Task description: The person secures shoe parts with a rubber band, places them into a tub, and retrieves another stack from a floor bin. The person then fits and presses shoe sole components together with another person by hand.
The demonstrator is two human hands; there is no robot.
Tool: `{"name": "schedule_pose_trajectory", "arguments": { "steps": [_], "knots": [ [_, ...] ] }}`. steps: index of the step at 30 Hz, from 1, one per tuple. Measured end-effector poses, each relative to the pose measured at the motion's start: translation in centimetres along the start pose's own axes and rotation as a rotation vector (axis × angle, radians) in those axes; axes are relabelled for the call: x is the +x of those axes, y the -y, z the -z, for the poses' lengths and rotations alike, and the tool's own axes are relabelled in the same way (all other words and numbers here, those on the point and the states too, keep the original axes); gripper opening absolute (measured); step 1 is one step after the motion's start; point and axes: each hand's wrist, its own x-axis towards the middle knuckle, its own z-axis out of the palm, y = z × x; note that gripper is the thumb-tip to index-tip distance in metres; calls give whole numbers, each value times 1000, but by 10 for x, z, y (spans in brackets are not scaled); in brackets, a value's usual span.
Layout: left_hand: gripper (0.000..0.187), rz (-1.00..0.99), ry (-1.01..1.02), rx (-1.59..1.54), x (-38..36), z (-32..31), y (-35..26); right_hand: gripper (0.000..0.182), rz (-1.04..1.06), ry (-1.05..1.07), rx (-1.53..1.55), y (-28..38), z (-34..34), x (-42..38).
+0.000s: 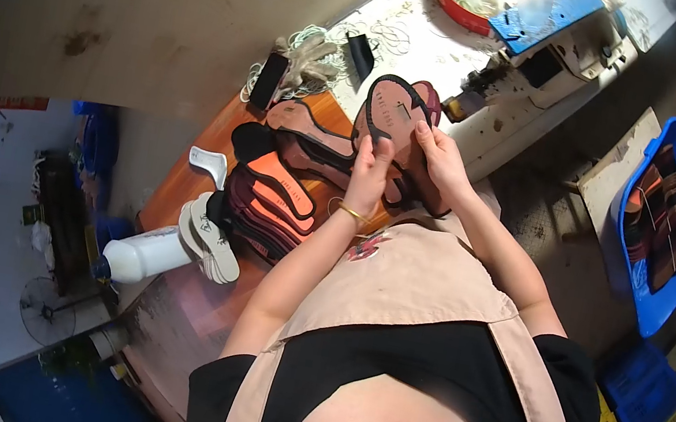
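In front of my apron I hold dark-edged, pinkish-brown insoles (392, 111) with printing on the top one. My left hand (368, 179), a gold bangle at its wrist, is closed on their near left edge. On the right side my right hand (444, 164) grips them, thumb on the face; its other fingers are hidden behind. More pinkish-brown insoles (304, 122) lie on the wooden tabletop (187, 177) beyond my left hand. Closer in is a stack of orange insoles (280, 182) with dark maroon edges, next to several pale grey insole shapes (212, 239).
A white bottle (143, 254) lies at the table's left edge, near a white curved piece (209, 163). Gloves and cord (309, 63) sit behind. A sewing machine (545, 67) and a red basin (460, 15) stand at the back. Right is a blue basket (655, 291) of bundled pieces.
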Motion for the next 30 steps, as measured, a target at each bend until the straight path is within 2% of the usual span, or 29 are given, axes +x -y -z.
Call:
{"name": "schedule_pose_trajectory", "arguments": {
  "steps": [1,2,3,4,5,6,8,9,10,11,12,14,16,17,18,20,21,22,25,26,28,29,30],
  "knots": [
    [41,96,2,-75,0,20,0,47,95,-7,-187,-8,-3,7],
    [39,190,4,-151,0,32,-3,47,92,4,-189,-1,-12,5],
    [33,75,-64,-259,-6,21,-18,47,8,-12,-37,15,-27,2],
    [33,69,-70,-262,-6,23,-21,46,-78,-30,114,23,-36,1],
    [30,-17,-59,-196,-4,23,-23,45,-328,2,-52,21,-24,10],
    [28,-101,-48,-130,-4,25,-23,45,-331,5,-58,9,-25,18],
    [22,-87,-35,-139,-5,35,-17,44,-53,14,24,-9,-35,27],
    [20,-6,-24,-140,-8,37,-17,44,-46,-109,130,-9,-45,24],
    [19,76,-11,-141,-10,39,-14,44,-50,-102,126,-10,-46,24],
    [24,-6,-66,-93,-9,46,1,44,-24,-160,88,-10,-46,25],
    [24,-9,-72,-100,-8,54,6,43,0,-218,48,-11,-44,26],
    [24,39,-324,8,-10,80,10,48,61,-239,90,-16,-38,42],
    [28,18,-634,-39,7,123,29,48,79,-211,-210,-35,-16,71],
    [27,-14,-808,-11,17,136,26,38,110,-206,-645,-38,-8,75],
    [28,-43,-874,73,31,163,33,38,115,-209,-644,-36,-6,70],
    [36,65,-978,94,53,182,19,40,229,-307,-1001,-33,-6,50],
    [35,158,-997,12,63,180,10,43,202,-238,-928,-24,-7,41],
    [33,253,-1012,-68,71,180,3,37,314,-223,-808,-29,-9,35],
    [25,358,-974,-156,97,206,12,28,348,-128,-780,-30,-21,13],
    [25,354,-967,-151,98,207,14,27,290,-46,-770,-27,-23,9],
    [20,20,-741,-492,81,208,20,27,152,141,-714,-17,-31,5],
    [21,-108,-563,-529,54,186,3,33,-18,196,-593,-9,-37,3],
    [21,-106,-567,-526,30,177,-8,33,-21,199,-590,-16,-43,6]
  ]
}}
